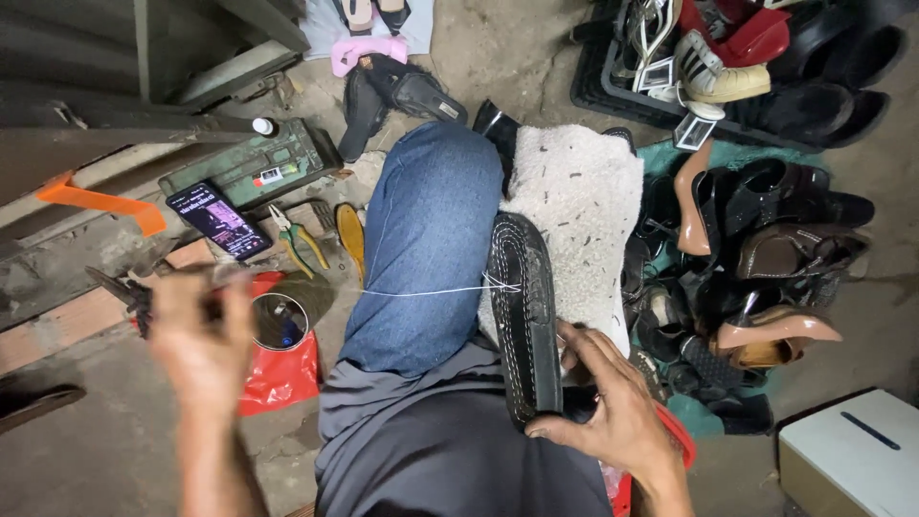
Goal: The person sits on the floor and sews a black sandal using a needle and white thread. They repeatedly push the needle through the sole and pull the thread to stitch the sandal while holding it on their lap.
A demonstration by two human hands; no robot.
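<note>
A black shoe sole (525,311) with white stitching along its edge lies on a white fleece cloth (579,206) over my lap. My right hand (613,412) grips the sole's near end. My left hand (196,335), blurred, is out to the left, closed on a dark tool and pulling a white thread (421,291) taut. The thread runs across my blue-jeaned thigh (426,244) to the sole's edge.
On the floor to the left are a phone (219,219) with a lit screen, a green metal box (254,166), green-handled pliers (297,236), a round tin (280,320) and a red bag (280,375). A heap of shoes (756,258) lies right; a white box (852,460) sits bottom right.
</note>
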